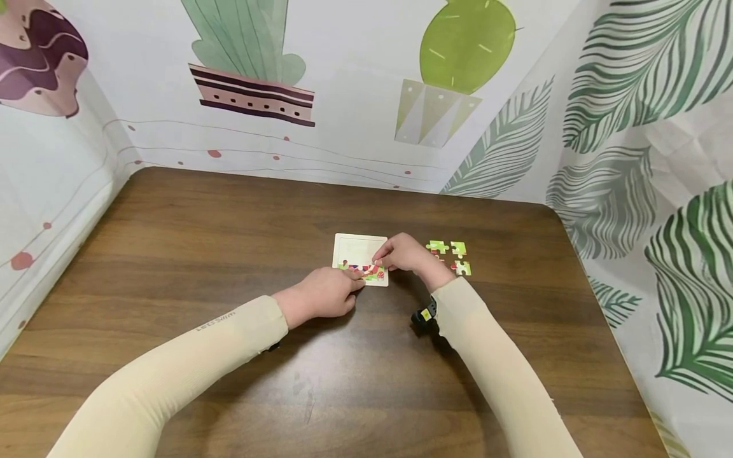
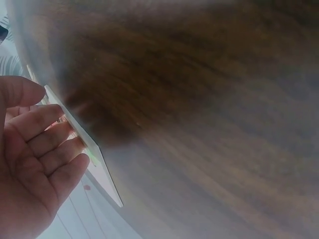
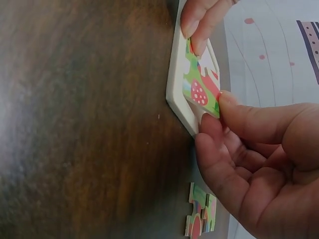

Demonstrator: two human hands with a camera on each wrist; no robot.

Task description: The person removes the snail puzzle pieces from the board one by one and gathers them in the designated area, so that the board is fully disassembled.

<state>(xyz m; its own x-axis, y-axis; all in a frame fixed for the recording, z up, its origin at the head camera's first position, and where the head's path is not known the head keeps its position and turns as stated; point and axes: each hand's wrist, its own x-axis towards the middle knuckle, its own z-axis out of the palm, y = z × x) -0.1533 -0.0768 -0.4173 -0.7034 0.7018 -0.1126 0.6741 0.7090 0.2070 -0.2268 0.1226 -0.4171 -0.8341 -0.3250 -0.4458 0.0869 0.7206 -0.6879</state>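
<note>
A pale jigsaw tray (image 1: pixel 361 245) lies on the table, with colourful pieces along its near side. My right hand (image 1: pixel 403 251) is at the tray's right side. Its thumb and fingers pinch the edge of a jigsaw piece (image 3: pixel 198 92) with a white-dotted red patch on green, tilted up at the tray's corner. From the left, my left hand (image 1: pixel 323 291) reaches in, its fingertips pressing on the pieces at the near edge. Seen from the left wrist, the fingers (image 2: pixel 50 139) are slightly bent over the tray and partly hide the picture.
Several loose jigsaw pieces (image 1: pixel 462 267) lie on the brown wooden table (image 1: pixel 240 216) to the right of the tray, partly behind my right wrist. A dark wrist camera (image 1: pixel 424 318) hangs under the right sleeve. Patterned cloth (image 1: pixel 355 76) walls the table's back and sides.
</note>
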